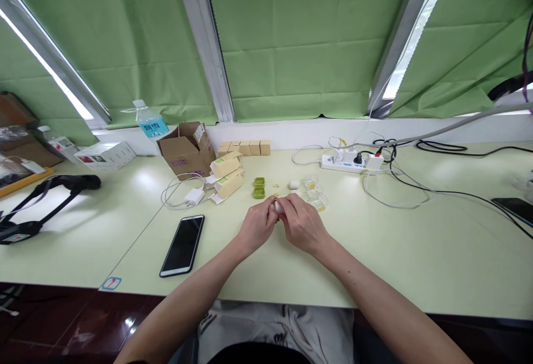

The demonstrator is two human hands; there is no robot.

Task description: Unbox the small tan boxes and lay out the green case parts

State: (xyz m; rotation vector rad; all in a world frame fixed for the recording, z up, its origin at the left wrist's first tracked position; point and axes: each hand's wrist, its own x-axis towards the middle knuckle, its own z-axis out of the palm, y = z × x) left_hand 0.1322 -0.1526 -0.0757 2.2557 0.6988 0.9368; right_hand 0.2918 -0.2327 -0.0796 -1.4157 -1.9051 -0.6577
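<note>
Left hand and right hand met, pinched around a small white piece between them; I judged it close two-handed handling, calling next for a steady grip, green boxes just beyond the left.

2 bare arms, left arm and right arm, angled inward. Left hand and right hand are bunched close together up front, fingers curled in a pinch (pretty snug huddle tbh).
</note>
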